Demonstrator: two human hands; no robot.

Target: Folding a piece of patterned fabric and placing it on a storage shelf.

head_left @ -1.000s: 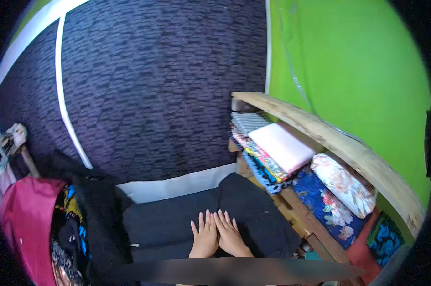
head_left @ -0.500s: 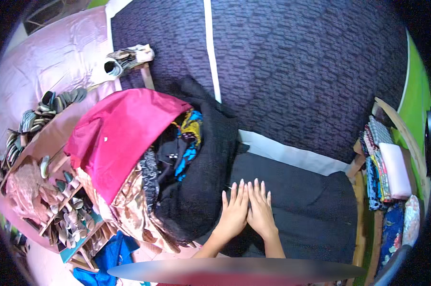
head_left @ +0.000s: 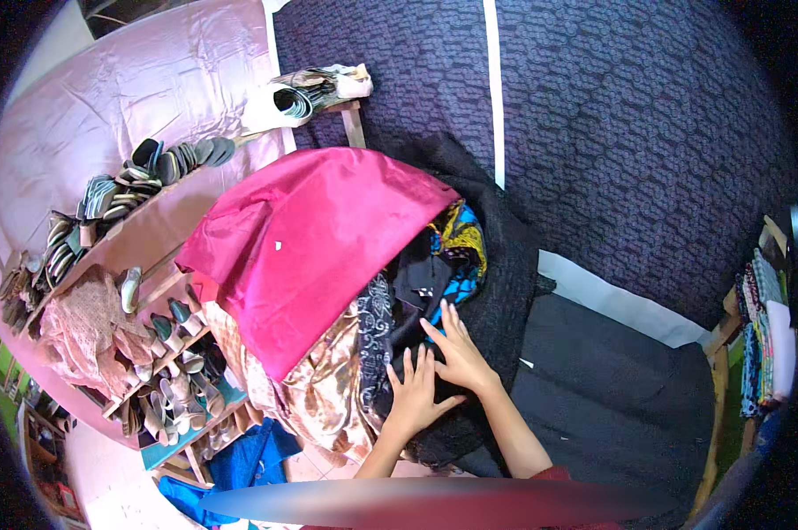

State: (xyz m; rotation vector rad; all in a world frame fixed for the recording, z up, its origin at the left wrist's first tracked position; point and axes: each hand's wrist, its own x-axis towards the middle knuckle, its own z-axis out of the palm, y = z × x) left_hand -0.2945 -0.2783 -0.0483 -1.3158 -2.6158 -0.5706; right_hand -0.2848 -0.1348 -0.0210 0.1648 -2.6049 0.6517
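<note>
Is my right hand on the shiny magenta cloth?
No, your right hand is over the heaped black textured fabric, to the right of the shiny magenta cloth.

Two hands [head_left: 414, 405] – one magenta cloth [head_left: 328, 238], one lacy pink cloth [head_left: 90, 331].

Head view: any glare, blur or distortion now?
Head view: sheen on the pink satin wall cover and the magenta cloth; head view: a smeared oval band across the bottom; head view: left hand and right hand read fairly clearly; head view: black corners, folded fabrics squeezed at the right rim.
</note>
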